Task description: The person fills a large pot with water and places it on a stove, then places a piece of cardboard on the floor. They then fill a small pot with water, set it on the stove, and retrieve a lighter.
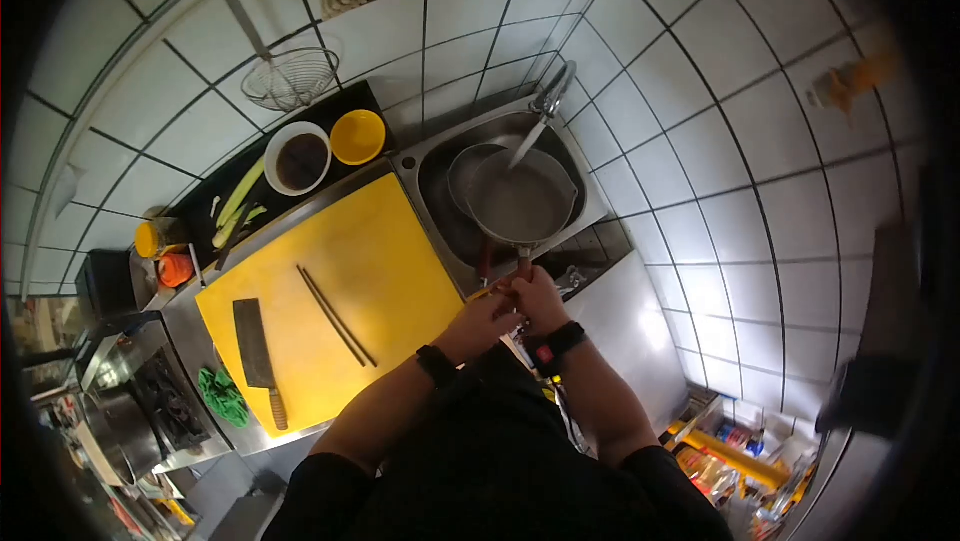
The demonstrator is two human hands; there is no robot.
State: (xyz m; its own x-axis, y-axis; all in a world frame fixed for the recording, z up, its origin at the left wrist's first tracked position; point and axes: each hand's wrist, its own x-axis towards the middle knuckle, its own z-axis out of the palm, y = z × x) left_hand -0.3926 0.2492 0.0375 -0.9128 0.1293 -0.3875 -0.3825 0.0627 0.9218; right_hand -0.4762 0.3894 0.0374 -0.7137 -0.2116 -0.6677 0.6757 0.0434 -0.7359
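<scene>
My right hand (542, 301) is closed round the handle of a pan (520, 203) in the sink, while water runs from the tap (530, 141) into it. Another pan (466, 173) lies partly beneath it. My left hand (482, 326) is beside my right hand, near the sink's front edge; its fingers are bent, and what they hold, if anything, is too small to tell. Left of my hands, a cleaver (254, 346) and a pair of chopsticks (338, 316) lie on the yellow cutting board (390, 241).
Behind the board stand a white bowl of dark liquid (302, 161), a yellow bowl (358, 137) and green vegetables (240, 201). A green cloth (222, 397) lies left of the board. A wire strainer (290, 79) hangs above. A stove (165, 401) is at the left.
</scene>
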